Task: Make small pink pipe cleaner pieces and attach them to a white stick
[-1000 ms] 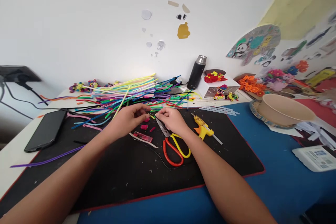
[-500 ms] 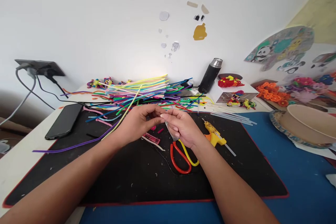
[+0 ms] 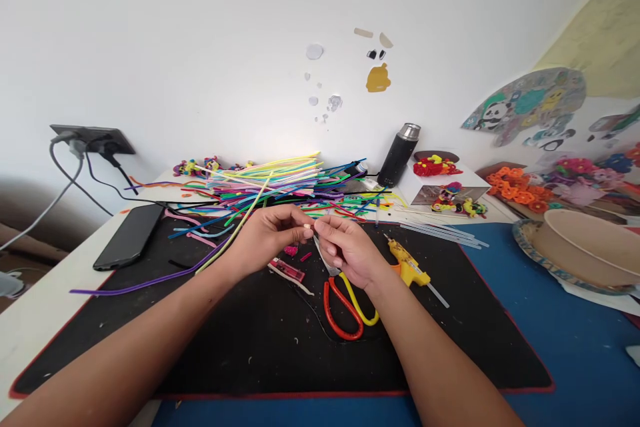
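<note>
My left hand [image 3: 265, 237] pinches a tiny pale piece [image 3: 307, 227] between thumb and forefinger; it is too small to name. My right hand [image 3: 349, 245] is closed, its thumb and forefinger pressed together beside the left fingertips. Whatever sits in the right pinch is hidden. Under the right hand lie scissors [image 3: 345, 310] with one red and one yellow handle, their blades partly covered. Small magenta bits [image 3: 291, 251] and a pinkish-red flat item [image 3: 289, 270] are on the mat just below the fingers.
A heap of coloured pipe cleaners [image 3: 265, 180] lies behind my hands. To the right are a yellow glue gun [image 3: 407, 263], clear glue sticks [image 3: 443, 233] and a black flask [image 3: 399, 157]. A phone [image 3: 129, 237] rests on the left, and a round bowl [image 3: 590, 247] far right.
The fingertips of my two hands have come slightly apart, and the pale piece shows more clearly at the left fingertips. The whole view has shifted a little.
</note>
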Demonstrator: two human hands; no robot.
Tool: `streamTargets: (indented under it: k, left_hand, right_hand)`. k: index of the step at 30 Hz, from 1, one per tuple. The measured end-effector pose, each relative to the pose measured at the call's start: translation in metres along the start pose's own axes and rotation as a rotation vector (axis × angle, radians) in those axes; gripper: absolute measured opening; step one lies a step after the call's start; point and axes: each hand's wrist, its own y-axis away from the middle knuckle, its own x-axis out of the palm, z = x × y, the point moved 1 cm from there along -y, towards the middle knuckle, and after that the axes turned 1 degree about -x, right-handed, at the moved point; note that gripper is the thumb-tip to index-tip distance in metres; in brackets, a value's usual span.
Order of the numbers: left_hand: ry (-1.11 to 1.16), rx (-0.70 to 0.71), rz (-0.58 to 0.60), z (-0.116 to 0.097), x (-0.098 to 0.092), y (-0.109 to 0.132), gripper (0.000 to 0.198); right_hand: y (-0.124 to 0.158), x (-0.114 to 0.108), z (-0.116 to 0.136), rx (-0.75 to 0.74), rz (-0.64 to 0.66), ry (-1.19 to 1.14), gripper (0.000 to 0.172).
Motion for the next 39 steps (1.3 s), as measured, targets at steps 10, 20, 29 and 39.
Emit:
streamTargets:
  k: [10,20,29,39]
  left_hand:
    - [0.075,-0.040,-0.012,-0.001,0.003,-0.001,0.032]
    - [0.138,-0.091,-0.017,0.008,0.003,-0.005,0.037]
    - [0.116,-0.090,-0.039,0.010,0.002,-0.005,0.042]
    - [0.092,-0.067,-0.072,0.011,0.002,-0.005,0.038]
  right_hand:
    - [-0.001,-0.002,-0.001,0.011,-0.018,0.019,0.040]
    - [-0.005,-0.006,-0.005,-0.038,-0.057,0.100,0.040]
    - [-0.003,-0.005,-0.002,-0.058,-0.134,0.156,0.044]
    - [-0.004,-0.006,-0.004,-0.058,-0.117,0.179,0.042]
